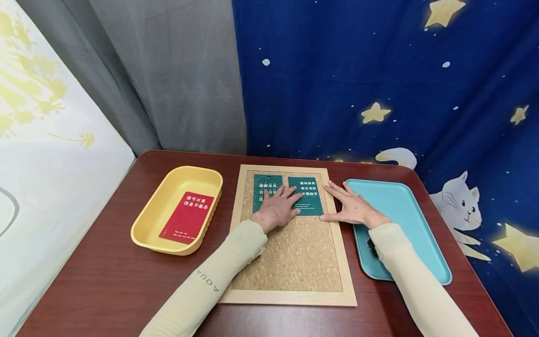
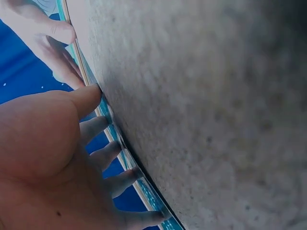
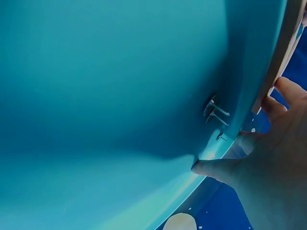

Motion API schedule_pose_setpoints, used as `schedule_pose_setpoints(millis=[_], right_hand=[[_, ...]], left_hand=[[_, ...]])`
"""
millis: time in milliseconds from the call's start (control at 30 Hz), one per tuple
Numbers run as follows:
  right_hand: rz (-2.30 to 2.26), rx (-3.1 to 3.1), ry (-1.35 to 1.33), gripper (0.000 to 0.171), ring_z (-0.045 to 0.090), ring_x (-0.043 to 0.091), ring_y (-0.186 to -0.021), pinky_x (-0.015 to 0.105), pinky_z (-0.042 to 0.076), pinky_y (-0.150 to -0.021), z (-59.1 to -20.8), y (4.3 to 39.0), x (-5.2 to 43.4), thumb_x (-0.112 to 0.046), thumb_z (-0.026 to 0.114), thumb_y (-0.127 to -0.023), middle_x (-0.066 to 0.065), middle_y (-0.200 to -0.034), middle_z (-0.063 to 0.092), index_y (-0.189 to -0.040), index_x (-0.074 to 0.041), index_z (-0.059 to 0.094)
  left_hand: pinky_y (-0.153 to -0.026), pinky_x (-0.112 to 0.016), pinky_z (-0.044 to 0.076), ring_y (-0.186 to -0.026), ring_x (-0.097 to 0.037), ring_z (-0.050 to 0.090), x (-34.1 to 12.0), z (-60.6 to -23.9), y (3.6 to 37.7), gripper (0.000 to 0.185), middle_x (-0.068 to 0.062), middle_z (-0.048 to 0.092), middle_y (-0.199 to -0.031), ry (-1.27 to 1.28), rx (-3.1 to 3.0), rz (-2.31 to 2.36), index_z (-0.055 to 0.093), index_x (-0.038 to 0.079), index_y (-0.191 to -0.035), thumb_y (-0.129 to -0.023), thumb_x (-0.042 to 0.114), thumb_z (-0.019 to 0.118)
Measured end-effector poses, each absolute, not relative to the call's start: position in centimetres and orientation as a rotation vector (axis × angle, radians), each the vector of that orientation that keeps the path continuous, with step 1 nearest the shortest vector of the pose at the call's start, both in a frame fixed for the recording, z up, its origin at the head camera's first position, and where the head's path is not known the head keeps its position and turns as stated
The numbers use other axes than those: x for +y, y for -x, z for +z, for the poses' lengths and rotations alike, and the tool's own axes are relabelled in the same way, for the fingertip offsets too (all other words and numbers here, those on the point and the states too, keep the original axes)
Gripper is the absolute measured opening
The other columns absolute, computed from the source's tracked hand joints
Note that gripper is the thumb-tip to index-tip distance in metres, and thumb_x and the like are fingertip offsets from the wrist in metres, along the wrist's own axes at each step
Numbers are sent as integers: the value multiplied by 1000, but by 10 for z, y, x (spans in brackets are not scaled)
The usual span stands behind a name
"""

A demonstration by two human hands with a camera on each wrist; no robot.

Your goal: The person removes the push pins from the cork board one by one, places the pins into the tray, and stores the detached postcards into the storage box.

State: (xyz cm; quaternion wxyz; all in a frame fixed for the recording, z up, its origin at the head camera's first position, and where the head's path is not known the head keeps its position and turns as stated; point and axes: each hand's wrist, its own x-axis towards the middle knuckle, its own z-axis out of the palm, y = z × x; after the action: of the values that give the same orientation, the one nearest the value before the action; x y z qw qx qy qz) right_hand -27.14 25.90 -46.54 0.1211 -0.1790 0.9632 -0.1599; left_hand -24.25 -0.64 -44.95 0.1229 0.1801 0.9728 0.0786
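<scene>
The board [image 1: 290, 252] is rough, grainy cork, matt, in a smooth pale wood frame [image 1: 348, 276]. The green cards [image 1: 306, 195] and the red card [image 1: 187, 217] look like smooth matt paper. The yellow tray [image 1: 145, 220] and the teal tray [image 1: 425, 243] are smooth plastic with a soft sheen. The tabletop [image 1: 105, 276] is glossy dark wood. The sleeves [image 1: 202, 290] are soft cloth.

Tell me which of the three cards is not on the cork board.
The red card. It lies alone in the yellow tray, left of the cork board; both green cards sit on the board.
</scene>
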Motion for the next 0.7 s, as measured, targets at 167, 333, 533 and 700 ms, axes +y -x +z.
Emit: schedule_pose_setpoints(millis=[167, 333, 533, 700], right_hand=[[-471, 2805, 518, 113, 0, 45, -163, 87, 10, -115, -466, 272, 260, -82, 69, -78, 1, -178, 9, -167, -31, 22], [-476, 2799, 505, 113, -1, 45, -163, 87, 8, -115, -467, 272, 261, -82, 70, -78, 1, -178, 8, -167, -33, 21], [-500, 2793, 496, 113, -3, 43, -164, 86, 7, -116, -465, 270, 261, -81, 70, -78, -1, -179, 6, -167, -34, 20], [-493, 2796, 500, 113, -3, 44, -164, 87, 8, -116, -465, 270, 260, -81, 70, -78, -1, -179, 6, -167, -34, 20]], left_hand=[[-127, -71, 18, -164, -27, 18, -5, -447, 246, 59, 5, 23, -175, -521, 2855, 222, 35, 37, -162, -107, 50, 51], [-128, -70, 18, -162, -24, 24, -4, -445, 248, 58, 3, 30, -173, -547, 2886, 199, 40, 36, -160, -105, 49, 56], [-127, -69, 22, -158, -22, 32, -3, -446, 253, 55, 3, 37, -169, -578, 2925, 235, 47, 34, -156, -105, 46, 59], [-127, -68, 24, -155, -23, 37, -3, -447, 260, 50, 3, 46, -162, -570, 2969, 324, 54, 31, -152, -104, 42, 63]])
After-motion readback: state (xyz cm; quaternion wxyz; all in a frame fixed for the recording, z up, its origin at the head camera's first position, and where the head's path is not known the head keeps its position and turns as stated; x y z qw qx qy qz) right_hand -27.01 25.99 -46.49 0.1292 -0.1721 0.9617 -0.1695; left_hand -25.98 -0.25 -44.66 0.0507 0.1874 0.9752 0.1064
